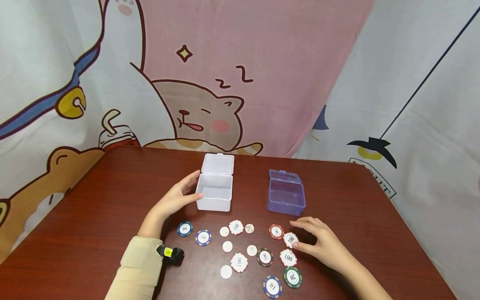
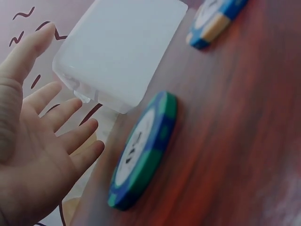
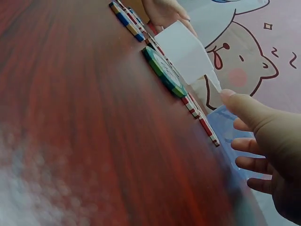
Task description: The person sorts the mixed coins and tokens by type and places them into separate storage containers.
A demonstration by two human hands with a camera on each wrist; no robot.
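A white plastic box [image 1: 213, 204] stands with its lid raised at the back of the table. My left hand [image 1: 176, 198] is beside its left wall, fingers spread and thumb near the front corner; whether it touches is unclear. In the left wrist view the left hand [image 2: 47, 155] looks relaxed, near a green-and-blue poker chip [image 2: 141, 150]. My right hand [image 1: 322, 241] hovers loosely over the right side of the chips, its thumb by a white 100 chip [image 1: 290, 239]. The right wrist view shows nothing held in the right hand [image 3: 268, 141]. Behind it is a clear purple box [image 1: 286, 204], lid raised.
Several poker chips lie flat, among them a red chip [image 1: 276, 231], a green chip [image 1: 292, 277] and a blue chip [image 1: 272, 286]. Small pale discs such as this disc [image 1: 226, 271] lie between them. A printed curtain [image 1: 300, 62] hangs behind the brown table [image 1: 112, 200].
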